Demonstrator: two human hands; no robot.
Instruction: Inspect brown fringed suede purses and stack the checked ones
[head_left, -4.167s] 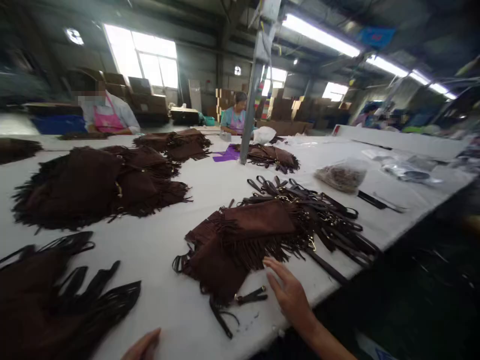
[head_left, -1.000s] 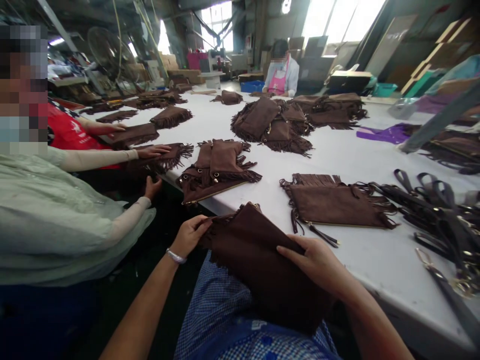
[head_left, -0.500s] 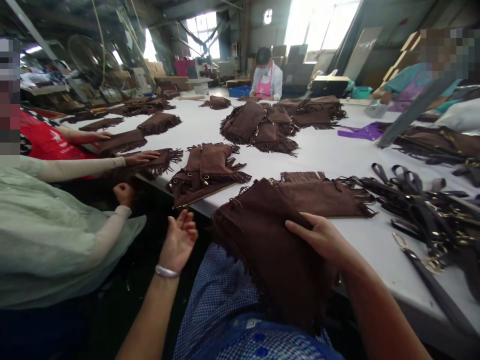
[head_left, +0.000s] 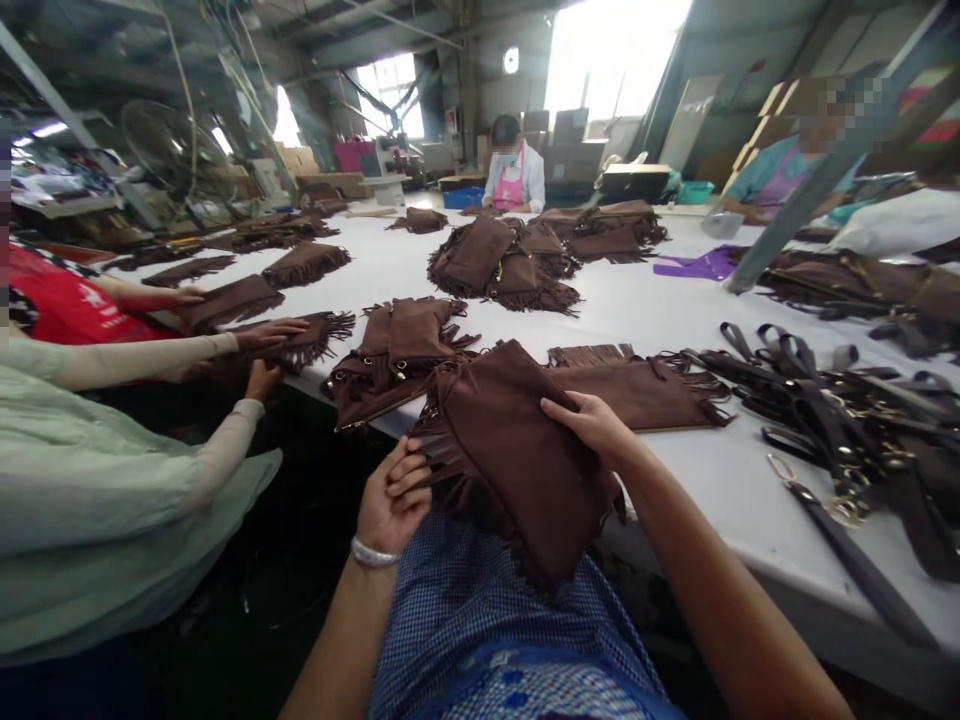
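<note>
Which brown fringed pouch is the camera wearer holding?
The nearest pouch: right hand grips its edge, left hand its fringe. The pouches just behind lie on the table.

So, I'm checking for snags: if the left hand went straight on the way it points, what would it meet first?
Probably the fringe of the brown bag in the right hand: the left hand is right at its strands. Depth beyond is unclear; perhaps the piled bags come next.
</note>
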